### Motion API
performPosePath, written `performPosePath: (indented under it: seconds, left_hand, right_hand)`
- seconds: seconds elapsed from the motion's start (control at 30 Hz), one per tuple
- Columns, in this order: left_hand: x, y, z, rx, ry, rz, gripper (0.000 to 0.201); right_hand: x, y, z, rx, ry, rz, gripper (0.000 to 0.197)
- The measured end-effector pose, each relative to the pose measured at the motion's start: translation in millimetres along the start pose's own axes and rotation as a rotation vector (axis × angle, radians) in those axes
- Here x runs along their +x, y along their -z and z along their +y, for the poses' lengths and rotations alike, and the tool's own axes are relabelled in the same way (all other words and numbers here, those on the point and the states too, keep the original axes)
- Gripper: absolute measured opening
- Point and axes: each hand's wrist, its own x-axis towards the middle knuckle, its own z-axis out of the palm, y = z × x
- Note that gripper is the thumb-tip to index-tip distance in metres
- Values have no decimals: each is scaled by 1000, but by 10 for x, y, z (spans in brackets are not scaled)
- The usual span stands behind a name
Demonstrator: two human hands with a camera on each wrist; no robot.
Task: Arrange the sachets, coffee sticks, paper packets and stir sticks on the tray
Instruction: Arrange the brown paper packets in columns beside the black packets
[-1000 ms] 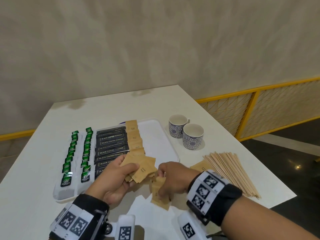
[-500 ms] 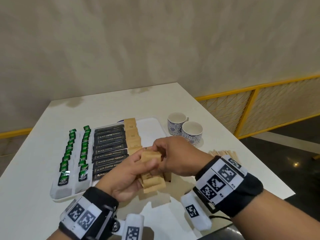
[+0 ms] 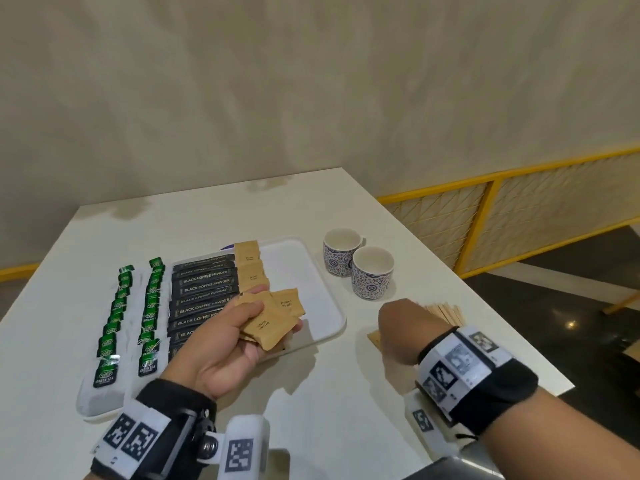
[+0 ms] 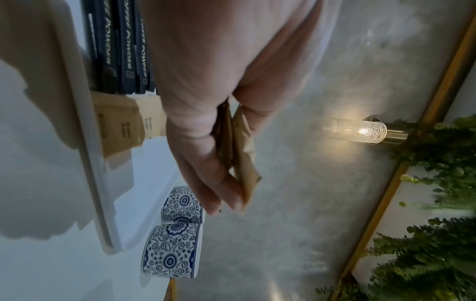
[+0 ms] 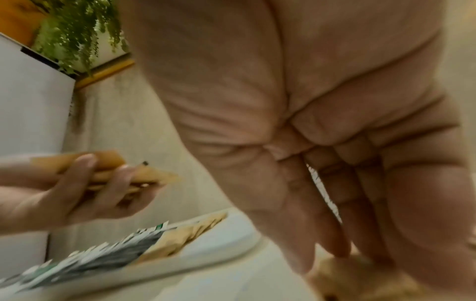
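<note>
My left hand (image 3: 277, 318) holds a fan of several brown paper packets (image 3: 287, 306) above the near part of the white tray (image 3: 322, 282); the left wrist view shows those packets (image 4: 244, 163) pinched between thumb and fingers. On the tray lie two rows of green sachets (image 3: 114, 323), a row of black coffee sticks (image 3: 204, 292) and a column of brown packets (image 3: 249, 268). My right hand (image 3: 398, 323) reaches down, fingers fairly straight, onto a loose brown packet (image 3: 374, 339) on the table beside the wooden stir sticks (image 3: 446, 311). Its fingertips (image 5: 335, 258) are blurred.
Two blue-patterned cups (image 3: 372, 277) stand on the white table (image 3: 207, 216) right of the tray, just behind the stir sticks. The tray's right half is bare. The table's right edge runs close past the sticks, with a yellow railing (image 3: 502, 178) beyond.
Both hands were together on the packet bundle in front of the tray. My right hand has since moved right and down to the loose packet by the stir sticks; the left keeps the bundle, now fanned.
</note>
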Motion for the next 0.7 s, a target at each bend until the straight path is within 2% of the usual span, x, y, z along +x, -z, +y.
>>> performPosePath:
  seconds: [0.23, 0.27, 0.33, 0.4, 0.43, 0.57, 0.7]
  left_hand:
    - [-31, 68, 2, -30, -13, 34, 35]
    - [-38, 86, 7, -38, -22, 41, 35]
    - [-72, 118, 27, -64, -43, 50, 35]
    - [-119, 136, 49, -100, -60, 56, 35]
    - [-143, 144, 57, -123, -68, 55, 35]
    - [-191, 178, 67, -199, -69, 44, 48]
    - [-199, 233, 77, -218, -55, 60, 52]
  right_hand:
    - [48, -97, -307, 80, 100, -10, 35]
    - [50, -81, -321, 125, 97, -1, 31]
    - [69, -64, -318, 206, 64, 35, 10]
    - [61, -86, -308, 243, -5, 5, 36]
    - [77, -121, -304, 245, -17, -14, 41]
    - [116, -181, -329, 250, 31, -30, 33]
    - [124, -82, -334, 320, 115, -97, 35]
